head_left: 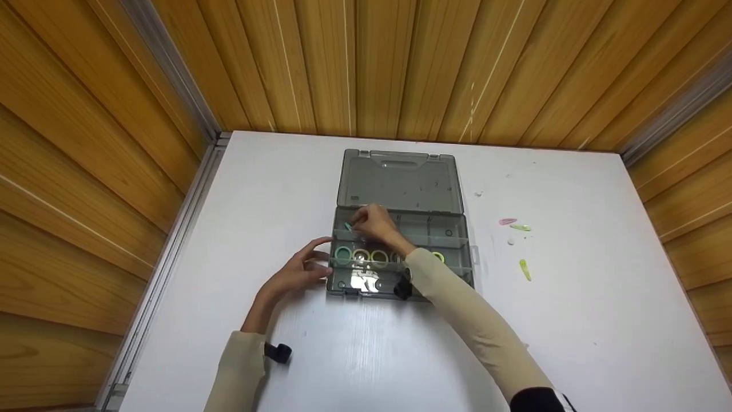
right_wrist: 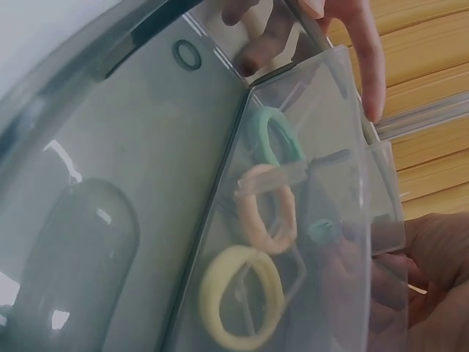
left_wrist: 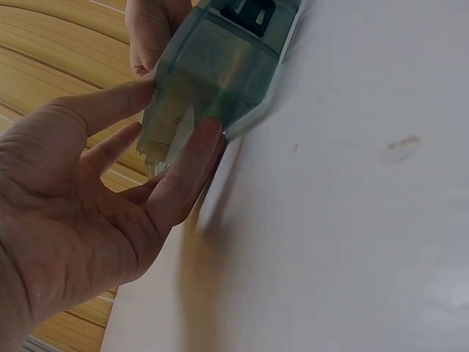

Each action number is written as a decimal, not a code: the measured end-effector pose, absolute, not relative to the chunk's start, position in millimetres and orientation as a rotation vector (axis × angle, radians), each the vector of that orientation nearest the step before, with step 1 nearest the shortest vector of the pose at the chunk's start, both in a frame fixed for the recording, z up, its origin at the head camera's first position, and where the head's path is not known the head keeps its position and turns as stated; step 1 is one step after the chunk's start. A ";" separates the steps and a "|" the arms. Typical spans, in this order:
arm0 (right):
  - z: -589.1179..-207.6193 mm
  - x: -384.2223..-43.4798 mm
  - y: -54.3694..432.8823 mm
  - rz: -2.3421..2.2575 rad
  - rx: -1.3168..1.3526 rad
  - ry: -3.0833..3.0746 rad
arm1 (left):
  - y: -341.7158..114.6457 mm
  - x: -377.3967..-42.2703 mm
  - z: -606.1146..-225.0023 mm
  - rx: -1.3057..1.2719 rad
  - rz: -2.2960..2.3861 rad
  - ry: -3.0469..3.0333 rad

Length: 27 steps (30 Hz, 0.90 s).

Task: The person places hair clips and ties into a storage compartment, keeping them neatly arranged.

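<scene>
A grey see-through organizer box [head_left: 400,182] lies with its lid folded back. In its far row, at the left end, my right hand [head_left: 374,223] pinches a small teal hair clip [head_left: 348,226]; the right wrist view shows the clip [right_wrist: 322,231] blurred through a divider. My left hand [head_left: 294,272] rests spread fingertips against the box's left wall [left_wrist: 212,66]. The middle row holds ring-shaped hair ties: a teal one [head_left: 343,255], a peach one [right_wrist: 253,216], a pale yellow one [right_wrist: 209,297] and a bright yellow one [head_left: 438,256]. My right forearm covers part of this row.
Right of the box, a pink hair clip [head_left: 507,221], a green clip [head_left: 520,228] and a yellow clip [head_left: 525,270] lie on the white table [head_left: 572,320], near a small white bit [head_left: 510,242]. Wood-panelled walls [head_left: 377,68] stand behind and at both sides.
</scene>
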State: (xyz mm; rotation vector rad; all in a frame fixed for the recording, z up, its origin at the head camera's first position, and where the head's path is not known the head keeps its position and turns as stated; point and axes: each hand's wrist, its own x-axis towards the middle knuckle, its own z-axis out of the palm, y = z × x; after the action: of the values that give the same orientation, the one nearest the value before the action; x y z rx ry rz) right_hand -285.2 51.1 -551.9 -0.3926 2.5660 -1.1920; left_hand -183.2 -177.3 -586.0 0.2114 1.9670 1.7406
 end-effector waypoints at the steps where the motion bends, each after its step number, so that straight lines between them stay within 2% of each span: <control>1: -550.0 -284.7 53.9 -1.187 -0.398 2.570 | -176.8 -183.7 -586.0 0.212 1.747 1.961; 14: -509.2 -273.1 100.5 -1.269 -0.608 2.616 | -176.7 -184.1 -584.2 0.244 1.716 1.991; 27: -495.1 -257.1 222.5 -1.233 -0.516 2.860 | -179.1 -186.3 -586.6 0.249 1.649 2.058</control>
State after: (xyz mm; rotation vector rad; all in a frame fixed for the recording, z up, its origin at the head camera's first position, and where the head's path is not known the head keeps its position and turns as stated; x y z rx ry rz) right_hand -257.1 222.5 -495.1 -0.5157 2.8599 -1.2334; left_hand -186.3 -179.1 -586.6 0.2493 2.0584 1.6488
